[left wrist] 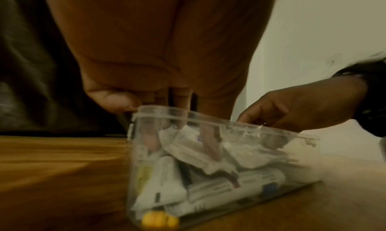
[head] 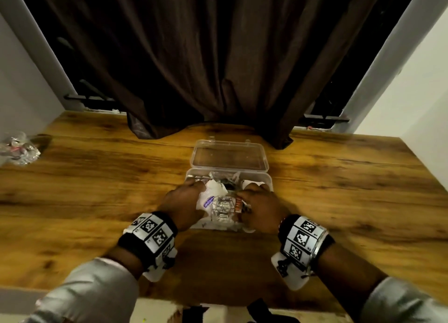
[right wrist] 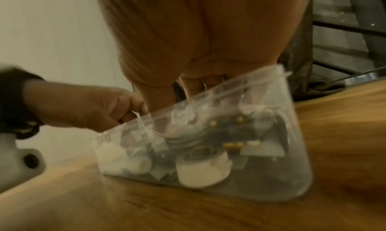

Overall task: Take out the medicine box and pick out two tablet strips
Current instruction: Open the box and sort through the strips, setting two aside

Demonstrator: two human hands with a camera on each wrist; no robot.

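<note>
The clear plastic medicine box stands on the wooden table with its lid flipped back. Inside lie white packets, a silver tablet strip and an orange strip standing on edge. My left hand reaches into the box's left side, its fingers curled round a white packet with a purple label. My right hand reaches into the right side, thumb against the orange strip; its fingers are hidden among the contents. The left wrist view shows tubes and a yellow item low in the box.
A crumpled clear bag lies at the table's far left edge. A dark brown curtain hangs down onto the table just behind the lid. A small white jar sits in the box. Bare wood spreads either side.
</note>
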